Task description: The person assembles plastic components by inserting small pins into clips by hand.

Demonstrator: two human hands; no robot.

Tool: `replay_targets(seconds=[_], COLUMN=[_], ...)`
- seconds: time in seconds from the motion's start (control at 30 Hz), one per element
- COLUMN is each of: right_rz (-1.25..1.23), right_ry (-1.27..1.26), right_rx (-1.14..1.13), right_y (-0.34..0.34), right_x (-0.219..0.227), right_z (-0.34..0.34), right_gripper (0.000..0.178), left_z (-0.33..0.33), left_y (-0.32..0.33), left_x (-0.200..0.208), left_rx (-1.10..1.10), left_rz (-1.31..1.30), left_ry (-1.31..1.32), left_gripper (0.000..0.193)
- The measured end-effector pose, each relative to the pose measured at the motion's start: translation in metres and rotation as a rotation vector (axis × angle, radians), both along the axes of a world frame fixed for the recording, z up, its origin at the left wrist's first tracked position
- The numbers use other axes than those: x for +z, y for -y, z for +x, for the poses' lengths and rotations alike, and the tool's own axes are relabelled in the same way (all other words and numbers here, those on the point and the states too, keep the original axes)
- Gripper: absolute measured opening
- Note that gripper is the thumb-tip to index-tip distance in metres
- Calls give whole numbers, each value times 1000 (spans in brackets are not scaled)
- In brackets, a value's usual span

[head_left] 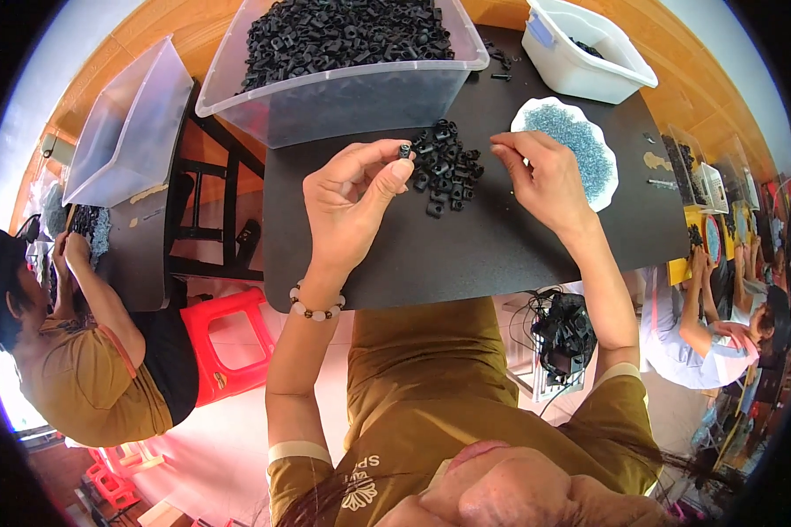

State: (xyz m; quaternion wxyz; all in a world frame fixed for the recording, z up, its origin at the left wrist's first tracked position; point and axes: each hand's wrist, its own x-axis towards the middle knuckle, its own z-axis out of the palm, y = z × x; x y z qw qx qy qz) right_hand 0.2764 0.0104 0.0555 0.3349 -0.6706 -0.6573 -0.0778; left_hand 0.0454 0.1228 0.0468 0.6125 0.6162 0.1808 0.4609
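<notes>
My left hand (347, 198) pinches a small black plastic part (404, 151) upright between thumb and fingertips, just left of a loose pile of similar black plastic parts (446, 167) on the dark table (413, 263). Across the pile, my right hand (549, 180) is closed in a pinch, its fingertips turned toward the pile. Whatever those fingertips hold, if anything, is too small to make out. Beside and partly behind that hand lies a white scalloped plate (613, 167), heaped with tiny translucent bluish pieces (576, 145).
A large clear bin (360, 101) full of black parts stands behind the pile. At the back right is a white tub (580, 70). A red stool (228, 347) and a co-worker (97, 378) are on the left; more people work at the right. Black items (562, 334) sit below the table edge.
</notes>
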Motion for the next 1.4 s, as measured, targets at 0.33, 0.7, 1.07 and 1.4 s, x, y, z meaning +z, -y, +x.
replay_targets(seconds=[0.33, 0.7, 1.07, 1.4], right_rz=[-153, -129, -158, -165], right_ry=[-30, -68, 32, 40], right_rx=[-26, 141, 146, 106], right_y=[12, 14, 14, 20], right_x=[-20, -18, -27, -30], right_z=[-7, -16, -23, -20], right_gripper=[12, 11, 15, 17], left_z=[11, 14, 13, 12], left_y=[9, 17, 18, 20], left_x=[-19, -21, -23, -19], left_rx=[-81, -128, -117, -149], left_rz=[87, 123, 163, 232], left_ry=[-87, -151, -176, -220], left_gripper=[21, 22, 23, 22])
